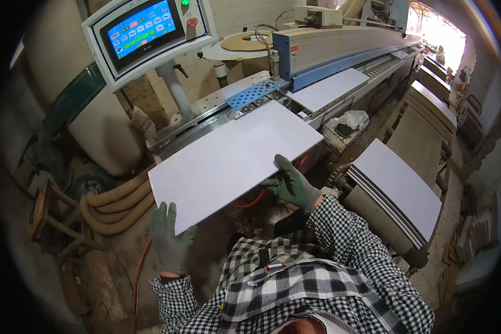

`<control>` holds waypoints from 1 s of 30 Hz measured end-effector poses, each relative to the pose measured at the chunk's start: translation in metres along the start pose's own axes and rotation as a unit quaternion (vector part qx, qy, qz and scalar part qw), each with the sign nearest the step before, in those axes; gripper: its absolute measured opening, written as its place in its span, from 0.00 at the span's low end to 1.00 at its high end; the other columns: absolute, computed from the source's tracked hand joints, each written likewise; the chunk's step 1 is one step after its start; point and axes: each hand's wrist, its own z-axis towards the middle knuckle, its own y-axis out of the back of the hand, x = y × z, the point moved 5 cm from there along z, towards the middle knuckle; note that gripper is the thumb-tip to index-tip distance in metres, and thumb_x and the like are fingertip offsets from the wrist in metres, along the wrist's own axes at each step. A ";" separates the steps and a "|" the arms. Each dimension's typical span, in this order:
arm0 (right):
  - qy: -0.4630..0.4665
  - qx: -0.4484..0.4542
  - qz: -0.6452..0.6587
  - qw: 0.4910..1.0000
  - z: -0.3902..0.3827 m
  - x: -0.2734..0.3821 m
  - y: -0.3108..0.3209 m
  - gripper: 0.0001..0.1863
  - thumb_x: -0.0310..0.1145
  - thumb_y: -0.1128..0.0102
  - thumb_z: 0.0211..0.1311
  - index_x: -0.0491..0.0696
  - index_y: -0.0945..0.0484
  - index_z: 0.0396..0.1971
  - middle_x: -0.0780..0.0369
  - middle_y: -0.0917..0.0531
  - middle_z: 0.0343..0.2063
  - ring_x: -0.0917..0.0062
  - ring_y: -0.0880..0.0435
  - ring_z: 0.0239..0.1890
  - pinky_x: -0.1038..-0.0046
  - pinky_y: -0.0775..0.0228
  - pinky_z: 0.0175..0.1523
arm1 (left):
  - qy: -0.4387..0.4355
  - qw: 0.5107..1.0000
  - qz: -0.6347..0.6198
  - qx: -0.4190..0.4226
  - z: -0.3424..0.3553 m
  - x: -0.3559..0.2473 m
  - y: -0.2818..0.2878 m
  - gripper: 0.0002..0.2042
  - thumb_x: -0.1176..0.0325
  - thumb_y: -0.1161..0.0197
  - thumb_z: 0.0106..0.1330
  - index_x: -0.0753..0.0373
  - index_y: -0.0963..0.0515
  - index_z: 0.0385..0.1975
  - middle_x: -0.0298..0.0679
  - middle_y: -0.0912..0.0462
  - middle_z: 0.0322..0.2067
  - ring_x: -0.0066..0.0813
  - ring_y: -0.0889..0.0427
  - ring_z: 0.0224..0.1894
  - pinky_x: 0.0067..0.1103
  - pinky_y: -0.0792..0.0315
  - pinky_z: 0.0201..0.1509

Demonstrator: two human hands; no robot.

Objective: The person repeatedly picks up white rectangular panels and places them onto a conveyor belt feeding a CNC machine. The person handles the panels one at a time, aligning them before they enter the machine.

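White board (pixel 234 167) | long axis near-left to far-right | far end toward machine (pixel 339 47)

Pale wall (pixel 239 15) behind; wooden stool (pixel 38 214) at left; daylight (pixel 448 33) glares upper right.

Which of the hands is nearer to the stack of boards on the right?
Right. The right hand holds the near edge of the board, left of the stack; the left hand is farther away, at the board's left end.
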 end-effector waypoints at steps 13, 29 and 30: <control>0.126 -0.535 -0.706 0.447 -0.246 0.146 0.164 0.33 0.49 0.40 0.68 0.42 0.29 0.65 0.51 0.23 0.62 0.61 0.27 0.66 0.61 0.38 0.70 | 0.071 0.997 -0.017 0.017 0.062 0.039 -0.049 0.38 0.47 0.29 0.59 0.53 0.31 0.69 0.46 0.33 0.70 0.48 0.35 0.70 0.44 0.43 0.74; -0.075 -0.571 -0.786 0.224 -0.339 0.092 0.168 0.40 0.50 0.37 0.62 0.44 0.35 0.69 0.51 0.33 0.68 0.57 0.40 0.73 0.55 0.54 0.76 | 0.095 0.994 -0.062 0.009 0.059 0.044 -0.054 0.39 0.48 0.28 0.58 0.53 0.31 0.70 0.44 0.36 0.72 0.49 0.36 0.70 0.42 0.42 0.74; -0.041 -0.567 -0.788 0.236 -0.343 0.087 0.166 0.36 0.48 0.37 0.63 0.44 0.31 0.67 0.51 0.30 0.67 0.56 0.38 0.72 0.55 0.52 0.76 | 0.093 0.994 -0.064 0.010 0.059 0.045 -0.056 0.39 0.48 0.28 0.58 0.53 0.31 0.70 0.44 0.36 0.72 0.49 0.36 0.71 0.42 0.42 0.74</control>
